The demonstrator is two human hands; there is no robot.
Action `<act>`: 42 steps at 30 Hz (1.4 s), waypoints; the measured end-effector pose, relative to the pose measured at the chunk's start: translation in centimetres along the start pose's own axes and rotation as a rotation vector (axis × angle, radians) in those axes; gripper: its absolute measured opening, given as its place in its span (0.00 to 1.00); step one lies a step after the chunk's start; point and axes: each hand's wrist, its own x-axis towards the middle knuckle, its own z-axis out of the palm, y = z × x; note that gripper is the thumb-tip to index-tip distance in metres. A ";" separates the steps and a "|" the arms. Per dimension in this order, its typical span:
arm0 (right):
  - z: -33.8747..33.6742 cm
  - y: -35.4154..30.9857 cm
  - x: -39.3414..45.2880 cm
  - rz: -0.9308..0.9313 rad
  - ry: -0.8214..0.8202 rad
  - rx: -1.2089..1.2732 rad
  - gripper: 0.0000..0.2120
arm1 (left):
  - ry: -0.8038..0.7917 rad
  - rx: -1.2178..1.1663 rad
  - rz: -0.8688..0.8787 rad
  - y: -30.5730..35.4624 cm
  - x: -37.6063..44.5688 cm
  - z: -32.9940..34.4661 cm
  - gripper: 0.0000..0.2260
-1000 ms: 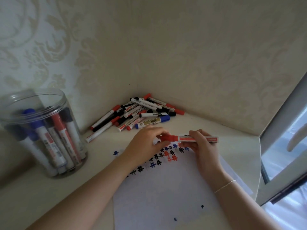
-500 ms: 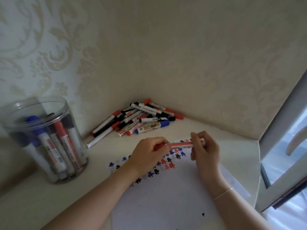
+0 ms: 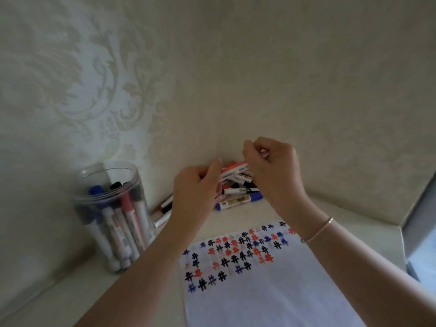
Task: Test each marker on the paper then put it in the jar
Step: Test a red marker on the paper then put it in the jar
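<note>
Both hands are raised above the corner pile of markers (image 3: pixel 238 197). Between them a red marker (image 3: pixel 234 169) with a white printed barrel lies almost level. My left hand (image 3: pixel 197 185) closes on its left end, where the cap would be, which is hidden behind the fingers. My right hand (image 3: pixel 271 166) closes on the right end of the barrel. The white paper (image 3: pixel 271 291) lies below, its upper part covered with small red, black and blue hash marks. A clear plastic jar (image 3: pixel 113 215) stands at the left with several markers upright inside.
Two patterned walls meet in a corner right behind the marker pile. A window frame (image 3: pixel 420 223) rises at the right edge of the ledge. A thin bracelet (image 3: pixel 318 230) circles my right wrist.
Both hands have lifted the red marker up off the paper toward the corner. The view has tilted so the paper's marks now show fully below the wrists.
</note>
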 end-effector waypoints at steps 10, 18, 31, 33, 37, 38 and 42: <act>9.4 -3.0 4.0 0.435 -0.509 0.497 0.20 | 0.355 0.241 0.327 6.6 4.3 -11.4 0.15; 15.2 7.6 1.5 -0.322 -0.893 -0.900 0.19 | 0.494 0.771 0.510 4.8 5.0 -15.5 0.12; 17.7 8.1 -1.8 -0.852 -0.708 -0.965 0.19 | 0.109 1.108 0.324 3.1 6.1 -14.5 0.11; 17.8 8.7 -1.9 -0.838 -0.737 -0.964 0.19 | 0.058 1.088 0.294 2.9 5.9 -14.4 0.12; 17.8 9.3 -1.6 -0.857 -0.750 -0.929 0.18 | -0.126 1.067 0.149 1.5 5.3 -14.1 0.14; 17.6 8.8 -1.4 -0.834 -0.765 -0.926 0.16 | -0.158 1.058 0.109 1.1 5.1 -14.0 0.14; 16.7 7.4 0.0 -0.595 -0.721 -0.754 0.12 | -0.211 0.931 -0.078 1.4 5.2 -14.4 0.17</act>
